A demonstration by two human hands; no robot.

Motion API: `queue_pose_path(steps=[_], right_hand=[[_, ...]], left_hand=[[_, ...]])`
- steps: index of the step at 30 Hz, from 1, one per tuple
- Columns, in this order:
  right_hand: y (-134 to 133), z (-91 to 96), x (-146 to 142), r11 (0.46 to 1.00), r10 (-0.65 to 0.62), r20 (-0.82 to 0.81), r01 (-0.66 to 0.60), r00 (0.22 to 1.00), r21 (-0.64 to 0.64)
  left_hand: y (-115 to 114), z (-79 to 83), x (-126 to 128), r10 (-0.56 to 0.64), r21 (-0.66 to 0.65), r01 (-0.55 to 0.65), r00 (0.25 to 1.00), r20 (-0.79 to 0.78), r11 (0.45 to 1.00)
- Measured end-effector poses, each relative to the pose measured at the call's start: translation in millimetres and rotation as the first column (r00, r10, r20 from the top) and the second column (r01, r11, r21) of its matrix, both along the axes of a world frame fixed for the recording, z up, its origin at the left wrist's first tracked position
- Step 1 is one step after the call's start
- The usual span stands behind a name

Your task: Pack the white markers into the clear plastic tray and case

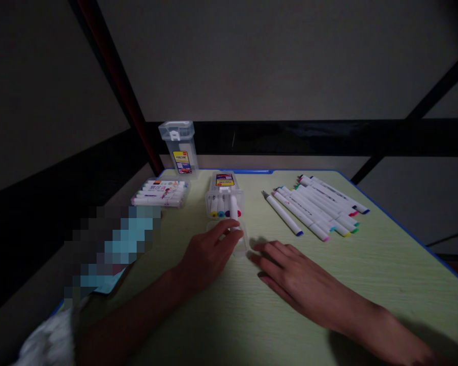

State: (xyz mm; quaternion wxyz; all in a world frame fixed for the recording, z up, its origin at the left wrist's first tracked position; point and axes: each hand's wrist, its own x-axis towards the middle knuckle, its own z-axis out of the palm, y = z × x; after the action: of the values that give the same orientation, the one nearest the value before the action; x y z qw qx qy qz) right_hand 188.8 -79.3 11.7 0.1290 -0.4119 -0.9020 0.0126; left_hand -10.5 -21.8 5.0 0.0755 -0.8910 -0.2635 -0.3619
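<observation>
A clear plastic marker case [212, 185] lies on its side in the middle of the table, its open end towards me. Inside are several markers with yellow, blue, purple and red ends. Its lid [246, 245] hangs open onto the tabletop. My left hand [206, 256] pinches a white marker [233, 207] between thumb and fingers at the mouth of the case; the marker's near end is hidden by the fingers. To the right of the lid rests my right hand [286, 272], holding nothing, fingers stretched out and fingertips close to the lid's edge.
Several white markers [313, 203] with coloured ends lie spread at the right of the pale table [229, 315]. A second clear case [181, 147] stands upright at the back left. Before it lies a flat marker pack [160, 193]. Further left is a blurred-out light-blue object [125, 244].
</observation>
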Motion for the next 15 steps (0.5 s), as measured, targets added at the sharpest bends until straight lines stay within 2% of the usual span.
queue_pose_path(steps=[7,15], right_hand=[[-0.1,0.9,-0.1,1.000,0.003,0.025,-0.003,1.000,-0.022],[-0.3,-0.8,0.1,1.000,0.001,0.019,-0.002,1.000,0.016]], left_hand=[[0.5,-0.2,1.0,-0.006,-0.004,0.006,1.000,0.019,1.000],[0.2,-1.2,0.9,-0.010,-0.024,0.011,1.000,0.016,1.000]])
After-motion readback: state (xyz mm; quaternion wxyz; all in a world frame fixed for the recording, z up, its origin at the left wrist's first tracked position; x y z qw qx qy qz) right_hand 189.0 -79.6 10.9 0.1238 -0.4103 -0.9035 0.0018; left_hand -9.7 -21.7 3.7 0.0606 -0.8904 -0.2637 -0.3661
